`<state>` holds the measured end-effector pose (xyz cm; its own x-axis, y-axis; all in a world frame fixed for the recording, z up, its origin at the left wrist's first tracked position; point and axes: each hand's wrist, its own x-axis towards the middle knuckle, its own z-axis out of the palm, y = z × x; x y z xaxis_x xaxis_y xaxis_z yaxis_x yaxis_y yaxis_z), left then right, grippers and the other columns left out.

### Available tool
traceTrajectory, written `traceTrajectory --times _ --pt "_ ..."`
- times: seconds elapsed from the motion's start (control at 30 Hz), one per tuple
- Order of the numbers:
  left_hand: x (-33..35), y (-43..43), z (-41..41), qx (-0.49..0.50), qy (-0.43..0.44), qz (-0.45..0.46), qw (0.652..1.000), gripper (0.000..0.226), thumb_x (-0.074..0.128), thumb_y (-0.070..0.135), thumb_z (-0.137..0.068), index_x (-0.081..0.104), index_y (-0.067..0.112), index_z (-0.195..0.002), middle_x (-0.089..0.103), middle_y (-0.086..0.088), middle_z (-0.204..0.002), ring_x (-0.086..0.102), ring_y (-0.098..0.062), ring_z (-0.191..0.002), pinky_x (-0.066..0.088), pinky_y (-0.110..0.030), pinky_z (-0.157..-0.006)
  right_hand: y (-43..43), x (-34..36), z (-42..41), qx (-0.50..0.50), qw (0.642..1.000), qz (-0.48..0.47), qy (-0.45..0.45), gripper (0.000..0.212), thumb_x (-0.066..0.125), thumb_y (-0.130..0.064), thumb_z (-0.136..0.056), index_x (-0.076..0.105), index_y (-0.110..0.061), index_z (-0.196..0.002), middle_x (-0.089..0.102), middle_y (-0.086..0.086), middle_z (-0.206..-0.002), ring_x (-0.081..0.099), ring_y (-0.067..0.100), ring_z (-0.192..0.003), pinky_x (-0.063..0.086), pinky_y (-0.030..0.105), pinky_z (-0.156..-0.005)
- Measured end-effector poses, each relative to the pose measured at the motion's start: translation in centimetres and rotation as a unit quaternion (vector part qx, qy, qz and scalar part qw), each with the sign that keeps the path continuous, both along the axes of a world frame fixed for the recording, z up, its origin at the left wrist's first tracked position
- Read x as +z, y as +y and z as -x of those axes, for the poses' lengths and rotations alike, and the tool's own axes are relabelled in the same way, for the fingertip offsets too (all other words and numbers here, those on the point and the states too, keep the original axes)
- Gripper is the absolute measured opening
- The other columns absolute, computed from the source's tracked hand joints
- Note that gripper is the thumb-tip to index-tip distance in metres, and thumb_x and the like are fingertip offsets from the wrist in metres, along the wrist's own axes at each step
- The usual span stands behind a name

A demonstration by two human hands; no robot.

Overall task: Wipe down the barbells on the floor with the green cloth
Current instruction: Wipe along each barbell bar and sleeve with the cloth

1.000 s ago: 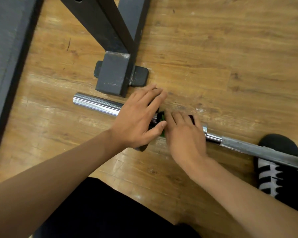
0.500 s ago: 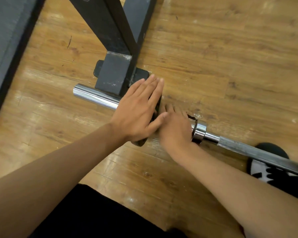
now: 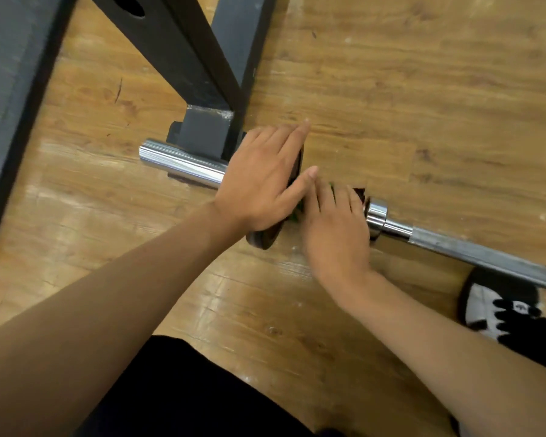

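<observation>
Fingers (image 3: pixel 327 197) of the right hand (image 3: pixel 334 234) curl over the green cloth (image 3: pixel 299 213), clamping it to the barbell (image 3: pixel 183 164) on the wooden floor (image 3: pixel 423 105) — left hand (image 3: pixel 259 181) flat, straight-fingered, pressing the black plate (image 3: pixel 264 239) — rack foot (image 3: pixel 207 134) just behind.

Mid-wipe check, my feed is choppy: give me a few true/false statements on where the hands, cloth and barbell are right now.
1. The barbell lies on a wooden floor. True.
2. The left hand presses flat against a black weight plate on the sleeve. True.
3. The green cloth lies spread on the floor, clear of the bar. False: only slivers of the green cloth show under the right hand, at the sleeve.
4. The right hand grips the thin shaft beyond the collar. False: it sits on the sleeve between the plate and the collar.
5. A black-and-white shoe shows at the right, by the barbell. True.
</observation>
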<state>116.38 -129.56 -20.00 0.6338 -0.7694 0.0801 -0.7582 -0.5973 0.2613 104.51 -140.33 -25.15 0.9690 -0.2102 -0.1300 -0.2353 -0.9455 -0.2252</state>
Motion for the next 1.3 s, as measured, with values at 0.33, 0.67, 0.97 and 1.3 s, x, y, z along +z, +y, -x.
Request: traceTrajectory --times 0.33,0.67,0.97,1.3 --pt "-0.8 -0.1 -0.4 0.009 -0.023 0.021 0.999 0.069 0.030 0.041 -0.106 0.036 -0.005 -0.157 0.043 -0.022 -0.159 0.038 -0.033 -0.150 0.022 -0.041 -0.124 -1.1 -0.4 -2.5 0.019 1.000 0.001 -0.019 0.062 0.015 -0.017 -0.102 0.021 -0.006 -0.163 0.036 0.018 -0.162 0.033 0.037 -0.150 0.018 0.046 -0.128" --pt "-1.2 -2.2 -2.9 0.009 -0.018 0.047 0.999 0.067 0.032 0.044 -0.104 0.049 -0.005 -0.147 0.055 -0.021 -0.145 0.049 -0.035 -0.138 0.032 -0.044 -0.115 -1.7 -0.2 -6.0 -0.055 0.998 -0.039 0.010 0.058 0.033 -0.022 -0.106 0.024 -0.003 -0.161 0.040 0.018 -0.159 0.034 0.036 -0.148 0.016 0.043 -0.127" --pt "-0.8 -3.6 -4.1 0.020 0.010 0.047 0.999 0.066 0.029 0.039 -0.106 0.040 -0.002 -0.156 0.056 -0.019 -0.148 0.047 -0.034 -0.142 0.027 -0.043 -0.119 -1.8 0.1 -8.6 -0.113 0.990 -0.082 -0.011 0.045 0.033 -0.024 -0.103 0.054 -0.010 -0.141 0.065 0.011 -0.127 0.059 0.032 -0.119 0.036 0.041 -0.110" --pt "-0.8 -1.1 -0.4 0.037 0.017 0.048 0.998 0.063 0.032 0.039 -0.106 0.042 0.002 -0.157 0.046 -0.020 -0.155 0.038 -0.033 -0.148 0.027 -0.045 -0.123 -2.0 1.0 -7.8 -0.111 0.985 -0.110 0.076 0.058 0.041 -0.025 -0.105 0.025 -0.020 -0.161 0.066 0.012 -0.119 0.063 0.036 -0.111 0.041 0.041 -0.084"
